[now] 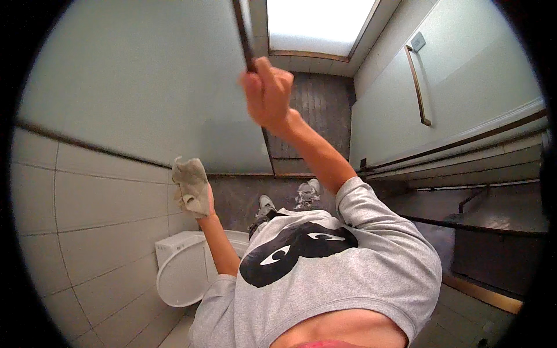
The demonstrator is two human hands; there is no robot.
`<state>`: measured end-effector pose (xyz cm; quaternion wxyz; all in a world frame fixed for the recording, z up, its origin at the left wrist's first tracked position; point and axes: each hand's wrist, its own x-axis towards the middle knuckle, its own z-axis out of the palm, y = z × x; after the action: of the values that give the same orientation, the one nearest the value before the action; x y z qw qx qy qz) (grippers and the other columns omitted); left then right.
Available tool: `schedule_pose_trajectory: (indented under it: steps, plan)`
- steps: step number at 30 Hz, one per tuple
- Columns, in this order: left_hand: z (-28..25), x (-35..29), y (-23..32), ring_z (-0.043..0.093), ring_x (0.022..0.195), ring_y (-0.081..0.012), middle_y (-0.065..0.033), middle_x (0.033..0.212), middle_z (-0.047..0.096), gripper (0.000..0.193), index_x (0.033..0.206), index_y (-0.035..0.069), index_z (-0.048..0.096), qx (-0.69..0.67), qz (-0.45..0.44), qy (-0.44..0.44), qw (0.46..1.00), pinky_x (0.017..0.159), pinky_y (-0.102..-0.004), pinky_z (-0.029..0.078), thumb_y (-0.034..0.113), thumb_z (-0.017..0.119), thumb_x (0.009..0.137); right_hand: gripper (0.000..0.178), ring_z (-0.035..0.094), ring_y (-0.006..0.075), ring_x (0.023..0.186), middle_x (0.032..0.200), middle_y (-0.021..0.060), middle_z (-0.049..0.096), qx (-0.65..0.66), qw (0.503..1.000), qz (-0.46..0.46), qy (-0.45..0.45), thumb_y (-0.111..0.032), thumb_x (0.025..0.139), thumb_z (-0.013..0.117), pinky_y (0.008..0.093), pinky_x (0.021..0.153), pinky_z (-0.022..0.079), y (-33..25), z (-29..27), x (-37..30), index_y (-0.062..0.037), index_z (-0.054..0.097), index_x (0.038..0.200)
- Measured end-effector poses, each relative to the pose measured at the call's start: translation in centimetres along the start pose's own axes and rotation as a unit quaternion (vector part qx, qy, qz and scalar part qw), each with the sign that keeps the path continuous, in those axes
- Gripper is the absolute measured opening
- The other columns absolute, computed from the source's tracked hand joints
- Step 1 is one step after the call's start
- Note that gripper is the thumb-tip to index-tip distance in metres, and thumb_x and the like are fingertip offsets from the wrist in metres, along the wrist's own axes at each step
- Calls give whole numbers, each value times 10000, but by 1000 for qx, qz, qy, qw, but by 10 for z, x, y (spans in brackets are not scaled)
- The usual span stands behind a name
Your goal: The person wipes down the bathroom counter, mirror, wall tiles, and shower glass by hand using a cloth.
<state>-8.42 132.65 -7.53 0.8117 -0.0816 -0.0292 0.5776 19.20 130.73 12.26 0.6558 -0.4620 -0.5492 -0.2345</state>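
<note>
My left hand (210, 203) is mostly hidden behind a crumpled, pale grey-beige cloth (190, 184), which it holds up near the tiled wall and the lower edge of a frosted glass panel. Raised across my front, my right hand (268, 95) has its fingers wrapped round the dark edge strip (243, 36) of that frosted glass panel (145, 81). The strip runs above and below the fist. Some blur softens the strip's upper end.
Below my left forearm stands a white rounded fixture (183, 278), perhaps a urinal. To the right is a pale door (458, 75) with a long bronze handle (419, 87). Dark shelving (499, 206) lies beside my right shoulder. Ahead, a lit white panel (319, 26) adjoins dark flooring (322, 116).
</note>
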Motion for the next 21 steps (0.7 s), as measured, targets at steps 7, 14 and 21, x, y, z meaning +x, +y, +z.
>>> schedule_pose_trajectory:
  steps: [7,14,21]
  plan:
    - [-33,-27,90,435,1299,-306,-120,1388,485,422,1334,35,483,58,106,16,993,1140,-463,306,258,456,977,210,539,211,424,520,34,530,85,988,-53,-117,-258,777,715,324,422,437,-81,33,-15,-80,617,828]
    - [37,-76,69,464,1246,-284,-94,1338,517,369,1260,53,536,157,198,90,963,1088,-451,329,270,459,972,468,553,181,424,525,1,564,195,950,-101,-224,-333,756,739,296,411,423,-177,84,-8,-60,582,1102]
    - [-38,-145,152,499,1156,-191,-104,1192,568,415,1220,52,551,-173,124,40,976,1034,-407,380,333,575,914,726,538,199,461,559,5,560,329,885,-108,-311,-352,696,736,323,436,412,-233,132,14,-22,492,1294]
